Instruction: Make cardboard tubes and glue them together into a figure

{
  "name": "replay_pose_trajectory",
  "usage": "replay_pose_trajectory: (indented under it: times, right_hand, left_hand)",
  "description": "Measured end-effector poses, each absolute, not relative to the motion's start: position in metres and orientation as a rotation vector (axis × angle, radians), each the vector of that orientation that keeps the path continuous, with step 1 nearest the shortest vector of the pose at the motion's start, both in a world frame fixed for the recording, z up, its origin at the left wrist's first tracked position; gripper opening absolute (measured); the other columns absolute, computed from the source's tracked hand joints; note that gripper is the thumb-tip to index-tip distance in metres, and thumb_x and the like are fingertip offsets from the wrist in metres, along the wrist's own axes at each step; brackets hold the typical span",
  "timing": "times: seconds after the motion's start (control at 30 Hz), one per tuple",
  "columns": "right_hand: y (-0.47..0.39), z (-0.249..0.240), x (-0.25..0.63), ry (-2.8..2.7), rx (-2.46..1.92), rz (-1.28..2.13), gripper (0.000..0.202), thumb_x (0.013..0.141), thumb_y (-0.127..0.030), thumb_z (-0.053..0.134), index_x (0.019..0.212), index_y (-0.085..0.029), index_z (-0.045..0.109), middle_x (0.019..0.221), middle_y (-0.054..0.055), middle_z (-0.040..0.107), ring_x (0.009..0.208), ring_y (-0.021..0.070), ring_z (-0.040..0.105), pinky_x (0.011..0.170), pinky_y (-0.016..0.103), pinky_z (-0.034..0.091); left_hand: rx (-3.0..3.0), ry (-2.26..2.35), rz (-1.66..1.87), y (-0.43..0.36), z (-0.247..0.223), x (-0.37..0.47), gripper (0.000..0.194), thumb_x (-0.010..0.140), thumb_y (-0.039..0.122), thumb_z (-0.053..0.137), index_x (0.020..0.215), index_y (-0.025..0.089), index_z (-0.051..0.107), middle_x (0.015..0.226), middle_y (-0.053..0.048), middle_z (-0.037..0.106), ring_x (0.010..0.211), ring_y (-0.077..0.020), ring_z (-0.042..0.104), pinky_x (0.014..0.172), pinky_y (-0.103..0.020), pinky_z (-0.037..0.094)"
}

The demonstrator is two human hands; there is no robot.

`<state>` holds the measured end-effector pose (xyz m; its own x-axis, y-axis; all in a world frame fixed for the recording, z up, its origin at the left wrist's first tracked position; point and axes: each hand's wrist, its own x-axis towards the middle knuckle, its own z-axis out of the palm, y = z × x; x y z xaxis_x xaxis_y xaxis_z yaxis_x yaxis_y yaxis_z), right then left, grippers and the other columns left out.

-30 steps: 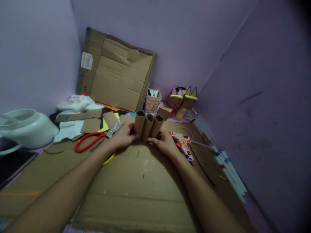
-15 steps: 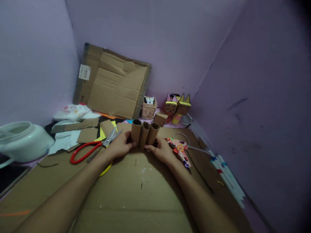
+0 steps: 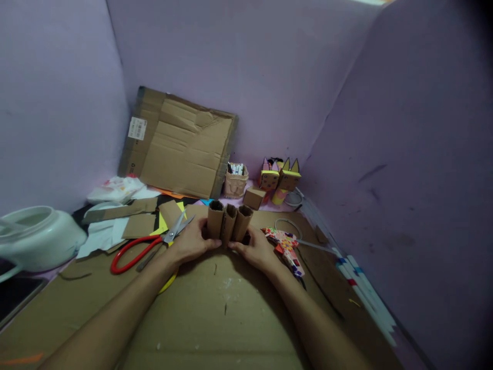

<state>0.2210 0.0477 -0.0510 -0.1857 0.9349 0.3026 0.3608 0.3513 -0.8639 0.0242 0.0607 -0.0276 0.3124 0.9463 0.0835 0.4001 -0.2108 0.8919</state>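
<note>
Three upright cardboard tubes (image 3: 230,222) stand side by side on the cardboard sheet (image 3: 215,329), their hollow ends facing up. My left hand (image 3: 193,240) grips the base of the left tube, thumb at the front. From the other side my right hand (image 3: 253,248) closes on the right tube, its thumb reaching in front of the middle one. The fingers behind the tubes are hidden. Red-handled scissors (image 3: 138,253) lie partly open beside my left hand. To the right of my right hand is a hot glue gun (image 3: 287,245) covered in a colourful pattern.
A large cardboard panel (image 3: 185,144) leans on the back wall. A pen holder (image 3: 235,182), a small cardboard box (image 3: 253,197) and decorated animal-eared figures (image 3: 280,177) stand at the back. A white pot (image 3: 42,241) is left; several white markers (image 3: 365,295) line the right edge.
The camera view has tilted up slightly, so everything sits lower in the picture. Both hands stay on the cardboard tubes, with only a slight shift of the left thumb toward the middle.
</note>
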Motion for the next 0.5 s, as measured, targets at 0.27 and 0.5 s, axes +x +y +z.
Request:
replay_pose_trajectory:
  times: [0.27,0.5]
  right_hand:
    - [0.048,-0.039,0.214,-1.592,-1.169,0.904,0.047,0.055,-0.022,0.078,0.098,-0.018,0.061,0.094,0.005,0.069,0.087,0.0245,0.063,0.078,0.038,0.050]
    - [0.056,-0.045,0.212,-1.531,-1.147,0.941,0.054,0.053,-0.029,0.079,0.102,-0.019,0.058,0.099,0.005,0.068,0.091,0.0256,0.061,0.080,0.038,0.050]
  left_hand:
    - [1.588,1.049,0.926,0.067,-0.025,0.027,0.065,0.057,0.027,0.072,0.116,0.016,0.048,0.114,-0.012,0.065,0.100,-0.0258,0.064,0.086,-0.039,0.050]
    - [1.560,1.092,0.954,0.065,-0.021,0.033,0.052,0.054,0.026,0.072,0.102,0.015,0.056,0.104,-0.010,0.068,0.096,-0.0272,0.063,0.086,-0.041,0.048]
